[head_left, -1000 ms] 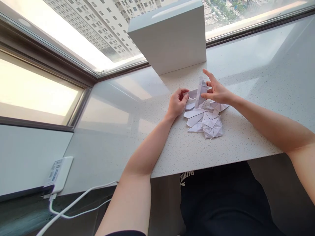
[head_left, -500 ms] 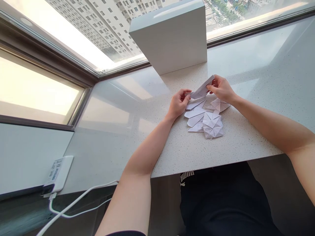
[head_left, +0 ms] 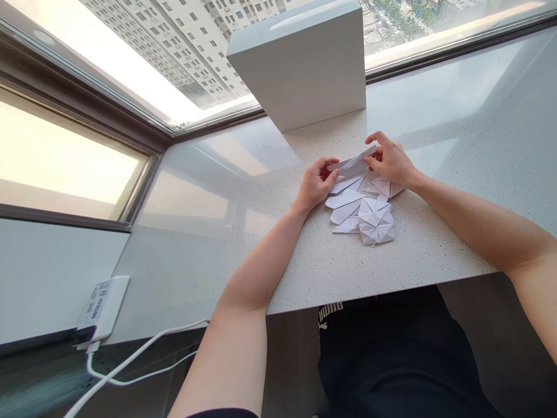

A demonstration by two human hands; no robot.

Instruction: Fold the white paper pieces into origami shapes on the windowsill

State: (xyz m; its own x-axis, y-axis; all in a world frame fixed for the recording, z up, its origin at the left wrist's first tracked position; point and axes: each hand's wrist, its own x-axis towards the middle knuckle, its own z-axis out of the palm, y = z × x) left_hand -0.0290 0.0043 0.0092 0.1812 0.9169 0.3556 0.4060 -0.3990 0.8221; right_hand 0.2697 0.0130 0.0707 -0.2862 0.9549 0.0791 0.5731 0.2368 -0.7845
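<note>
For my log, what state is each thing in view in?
Folded paper piece: creased, held at both ends.
Left hand: gripping its left end.
Right hand: pinching its right end.
Nearer square-folded paper: creased, lying flat.
Farther folded paper: creased, partly hidden.
Pointed paper strips: folded, fanned out.
White block: upright.
White cable: plugged into white device.

"Under the left grip (head_left: 317, 181)?"

"Pale, speckled worktop (head_left: 243, 244), glossy farther left."

"Straight beyond?"

"Plain white block (head_left: 313, 81), upright in front of the window (head_left: 126, 64)."

"And past the right grip (head_left: 391, 159)?"

"More glass; treetops (head_left: 409, 26) far below, in haze."

"Away to the left of the left grip?"

"Thick brown frame (head_left: 87, 101), tall pale building (head_left: 187, 40) outside, then a bright, yellowish pane (head_left: 56, 162)."

"Nearer than either grip, past the worktop's edge?"

"Dark grey floor (head_left: 291, 360), in shadow. Soft daylight up above."
</note>
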